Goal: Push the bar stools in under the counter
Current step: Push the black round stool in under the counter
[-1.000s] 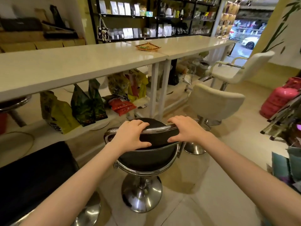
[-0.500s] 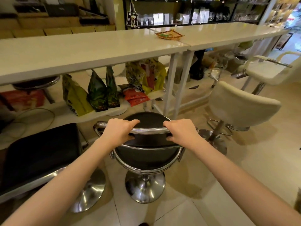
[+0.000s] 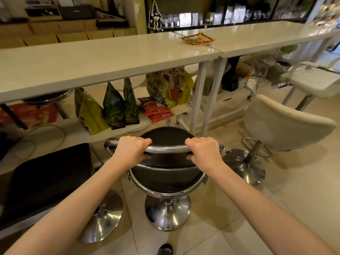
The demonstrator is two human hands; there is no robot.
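Note:
A black bar stool [image 3: 166,138] with a chrome back rail and round chrome base stands in front of the long white counter [image 3: 114,57]. My left hand [image 3: 131,150] and my right hand [image 3: 203,150] both grip its chrome back rail, one at each end. The stool's seat points at the counter, just short of its edge. Another black stool [image 3: 46,179] stands at the lower left. A cream stool [image 3: 287,124] stands to the right, and a second cream stool [image 3: 316,80] farther right.
Under the counter a low white shelf [image 3: 55,138] holds several snack bags [image 3: 112,107]. White counter legs [image 3: 207,96] stand just right of the black stool. A woven tray [image 3: 197,39] sits on the counter. Dark shelves with packets line the back wall.
The black stool and my hands have moved forward toward the counter; the view has come closer and tilted down. Both hands keep their grip on the rail.

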